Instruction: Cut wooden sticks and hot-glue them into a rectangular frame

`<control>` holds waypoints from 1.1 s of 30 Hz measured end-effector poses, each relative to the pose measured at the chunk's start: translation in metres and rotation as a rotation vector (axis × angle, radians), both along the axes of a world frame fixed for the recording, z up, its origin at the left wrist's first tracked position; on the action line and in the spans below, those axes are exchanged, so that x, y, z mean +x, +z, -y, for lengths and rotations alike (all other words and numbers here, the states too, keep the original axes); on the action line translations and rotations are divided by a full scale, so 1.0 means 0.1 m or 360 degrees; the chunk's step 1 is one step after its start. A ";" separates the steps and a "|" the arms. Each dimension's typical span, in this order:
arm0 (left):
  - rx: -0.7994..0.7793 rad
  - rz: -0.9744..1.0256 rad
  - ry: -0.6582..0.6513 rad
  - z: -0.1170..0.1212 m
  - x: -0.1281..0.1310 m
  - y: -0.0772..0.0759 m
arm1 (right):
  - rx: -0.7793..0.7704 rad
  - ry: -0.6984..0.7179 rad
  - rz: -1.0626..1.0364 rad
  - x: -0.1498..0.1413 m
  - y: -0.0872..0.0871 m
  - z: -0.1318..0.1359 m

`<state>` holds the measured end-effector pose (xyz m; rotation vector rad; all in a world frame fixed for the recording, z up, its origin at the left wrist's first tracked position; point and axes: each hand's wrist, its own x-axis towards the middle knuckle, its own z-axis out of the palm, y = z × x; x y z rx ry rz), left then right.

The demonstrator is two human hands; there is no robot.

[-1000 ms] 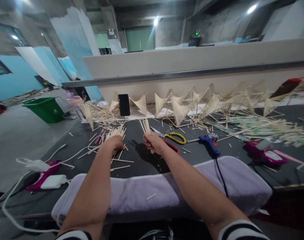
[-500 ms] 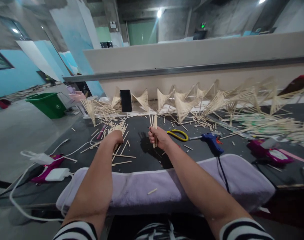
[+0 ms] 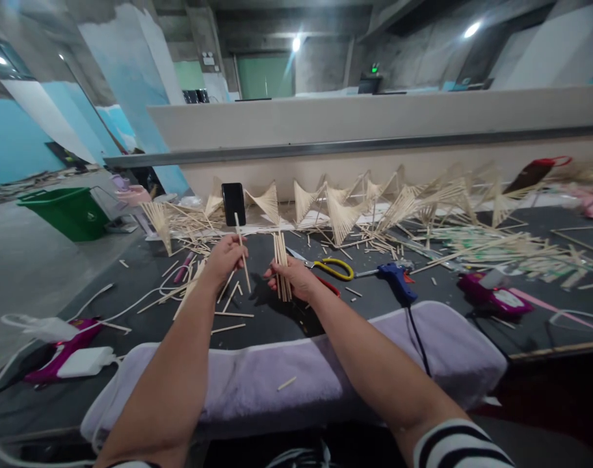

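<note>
Pale wooden sticks fill both my hands in the head view. My right hand [image 3: 287, 274] is clamped around a near-upright bundle [image 3: 279, 248], its ends standing out above and below my fingers. My left hand [image 3: 229, 252] pinches a single stick [image 3: 246, 272], its upper end leaning slightly left and lying across the phone [image 3: 232, 200] as I see it. Both grips are closed on wood, the hands a little apart above the dark table [image 3: 440, 299].

To handle these well, I judge the bundle needs a snug, even hold, so that the thin lengths lie parallel and none slips out; squeezing hard at one point could fan them. The single stick is best pinched near its middle, since held by an end it would probably swing. The right grip should also mind the scissors [image 3: 310, 264], just beside it. How hard I press, I cannot tell.

Both forearms reach forward over the lilac cloth [image 3: 257, 370] and converge. The left rises steeply past loose sticks [image 3: 192, 286], its wrist bent inward; the right slants up toward the left, elbow well out.
</note>
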<state>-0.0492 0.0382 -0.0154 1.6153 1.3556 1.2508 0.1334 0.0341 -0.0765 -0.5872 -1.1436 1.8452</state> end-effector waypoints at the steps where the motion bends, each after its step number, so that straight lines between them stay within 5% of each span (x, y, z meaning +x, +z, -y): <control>1: -0.0059 0.0133 -0.0092 0.01 0.08 -0.03 | 0.0018 0.0016 -0.0007 0.01 -0.01 -0.01; 7: -0.0306 0.0272 -0.0458 0.03 0.30 -0.18 | -0.0016 0.0068 -0.0083 0.03 0.00 -0.02; 18: -0.0312 0.0389 -0.0629 0.03 0.29 -0.20 | -0.0055 0.0406 -0.0101 0.04 0.01 0.01; 25: -0.0407 0.0013 -0.0430 -0.01 -0.05 -0.12 | 0.0018 0.0444 -0.0087 0.04 0.02 0.04; 29: -0.0413 -0.0644 0.0040 -0.09 -0.36 -0.08 | 0.0022 0.0438 -0.0079 0.04 0.03 0.05; 31: -0.0322 -0.0640 0.0159 -0.08 -0.37 -0.03 | 0.0004 0.0425 -0.0053 0.04 0.03 0.05; 33: -0.0243 -0.0376 0.0031 -0.03 -0.26 0.00 | -0.0005 0.0429 -0.0043 0.03 0.03 0.05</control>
